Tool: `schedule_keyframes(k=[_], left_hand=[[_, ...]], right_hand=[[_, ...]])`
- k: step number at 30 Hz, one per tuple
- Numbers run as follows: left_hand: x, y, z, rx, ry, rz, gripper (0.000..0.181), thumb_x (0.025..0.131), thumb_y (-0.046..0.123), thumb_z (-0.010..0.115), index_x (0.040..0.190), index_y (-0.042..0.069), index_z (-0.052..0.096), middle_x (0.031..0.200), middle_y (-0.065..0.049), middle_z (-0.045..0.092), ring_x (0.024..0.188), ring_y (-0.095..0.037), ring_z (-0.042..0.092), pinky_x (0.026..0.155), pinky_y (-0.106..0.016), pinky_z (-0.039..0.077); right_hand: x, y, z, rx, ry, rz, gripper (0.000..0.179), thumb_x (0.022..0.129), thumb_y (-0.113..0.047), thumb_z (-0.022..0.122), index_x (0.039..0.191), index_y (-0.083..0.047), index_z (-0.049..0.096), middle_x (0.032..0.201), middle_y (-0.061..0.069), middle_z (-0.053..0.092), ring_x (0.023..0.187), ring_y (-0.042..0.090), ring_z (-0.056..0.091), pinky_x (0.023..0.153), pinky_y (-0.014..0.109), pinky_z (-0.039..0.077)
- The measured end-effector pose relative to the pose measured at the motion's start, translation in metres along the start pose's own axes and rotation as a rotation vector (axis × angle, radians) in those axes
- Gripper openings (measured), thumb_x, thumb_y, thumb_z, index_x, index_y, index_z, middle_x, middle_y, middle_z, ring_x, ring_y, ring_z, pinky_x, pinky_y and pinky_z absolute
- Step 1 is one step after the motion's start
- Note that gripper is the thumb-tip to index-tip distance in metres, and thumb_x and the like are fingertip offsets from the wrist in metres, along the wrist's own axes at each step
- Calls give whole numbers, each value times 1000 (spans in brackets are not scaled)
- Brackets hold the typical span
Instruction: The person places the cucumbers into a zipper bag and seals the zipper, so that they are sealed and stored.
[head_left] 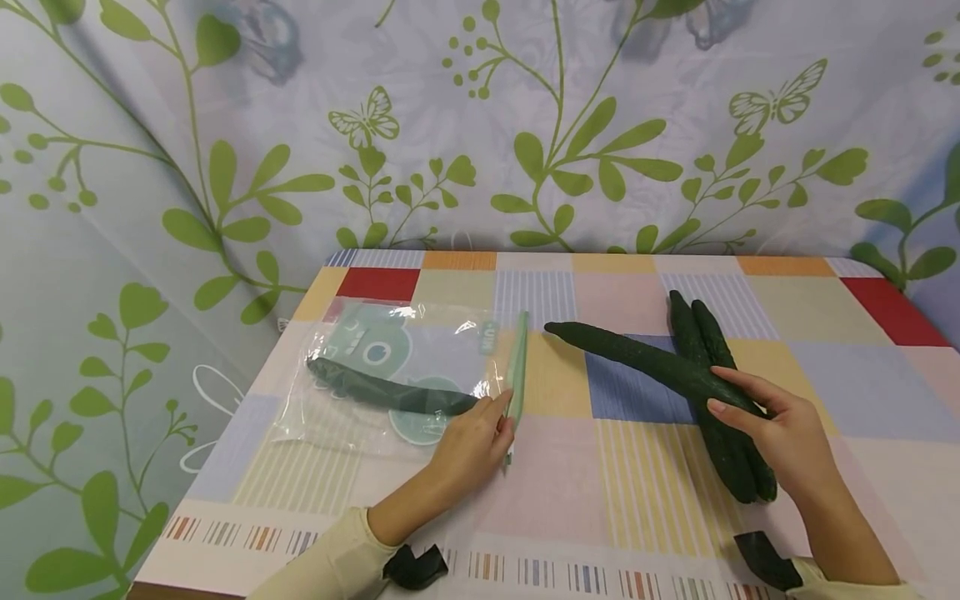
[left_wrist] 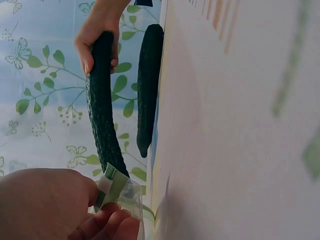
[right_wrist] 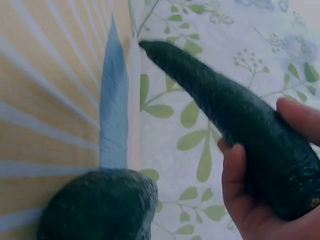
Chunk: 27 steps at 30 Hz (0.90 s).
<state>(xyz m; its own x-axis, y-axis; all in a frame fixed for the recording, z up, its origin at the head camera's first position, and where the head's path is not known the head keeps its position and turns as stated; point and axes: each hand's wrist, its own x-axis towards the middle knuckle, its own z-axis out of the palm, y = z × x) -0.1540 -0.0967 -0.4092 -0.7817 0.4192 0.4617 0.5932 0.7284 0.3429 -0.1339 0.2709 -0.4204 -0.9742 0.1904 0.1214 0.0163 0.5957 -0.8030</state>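
Note:
A clear plastic zip bag [head_left: 442, 329] with a blue-green print lies on the left of the table, one cucumber [head_left: 397, 396] inside it. My left hand [head_left: 471, 446] pinches the bag at its green-edged mouth [left_wrist: 116, 186], on the right side. In my right hand [head_left: 791, 433] a second, slightly curved cucumber [head_left: 637, 354] is gripped near its thick end, its thin tip pointing left toward the bag's mouth. Two more cucumbers [head_left: 723, 450] lie side by side beneath it. The right wrist view shows the held cucumber [right_wrist: 215, 100] raised above the tabletop, between thumb and fingers.
A patchwork-patterned cloth [head_left: 525, 500] covers the table. Behind it hangs a curtain [head_left: 450, 167] printed with green leaves and butterflies. Black straps [head_left: 416, 568] sit at both wrists, near the table's front edge.

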Motion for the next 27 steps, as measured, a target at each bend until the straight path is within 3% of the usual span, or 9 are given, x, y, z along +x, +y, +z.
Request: schedule_keyframes(k=[3, 7, 11, 19, 27], left_hand=[[0, -1, -1, 1, 6, -2, 34, 83, 12, 60, 115, 0, 60, 72, 2, 54, 58, -7, 48, 52, -18, 42], [0, -2, -1, -3, 13, -5, 34, 83, 12, 60, 115, 1, 60, 71, 2, 53, 57, -6, 47, 51, -17, 40], [0, -2, 0, 1, 19, 7, 35, 83, 11, 59, 116, 1, 59, 71, 2, 53, 57, -6, 47, 50, -16, 39], [1, -5, -2, 5, 22, 28, 36, 83, 10, 58, 118, 0, 58, 78, -1, 58, 60, -5, 47, 51, -14, 40], [0, -6, -1, 53, 56, 75, 34, 83, 10, 59, 115, 0, 60, 75, 0, 55, 56, -4, 46, 48, -15, 40]], right_hand=[[-1, -1, -2, 95, -69, -51, 47, 85, -20, 63, 130, -16, 52, 122, -15, 54, 106, -4, 46, 73, 8, 43], [-11, -34, -4, 164, -197, -71, 46, 85, -9, 61, 130, -7, 51, 116, -22, 53, 103, -7, 45, 73, 10, 42], [-16, -58, 4, 188, -282, -62, 43, 86, -8, 59, 129, -8, 52, 113, -28, 52, 104, -11, 42, 75, 10, 40], [0, -75, 49, 328, -469, 95, 46, 89, -23, 56, 133, -12, 48, 112, -28, 50, 107, -9, 42, 86, 26, 42], [21, -92, 94, 494, -549, 172, 47, 87, -23, 59, 131, -11, 50, 111, -13, 54, 93, 3, 58, 76, 26, 50]])
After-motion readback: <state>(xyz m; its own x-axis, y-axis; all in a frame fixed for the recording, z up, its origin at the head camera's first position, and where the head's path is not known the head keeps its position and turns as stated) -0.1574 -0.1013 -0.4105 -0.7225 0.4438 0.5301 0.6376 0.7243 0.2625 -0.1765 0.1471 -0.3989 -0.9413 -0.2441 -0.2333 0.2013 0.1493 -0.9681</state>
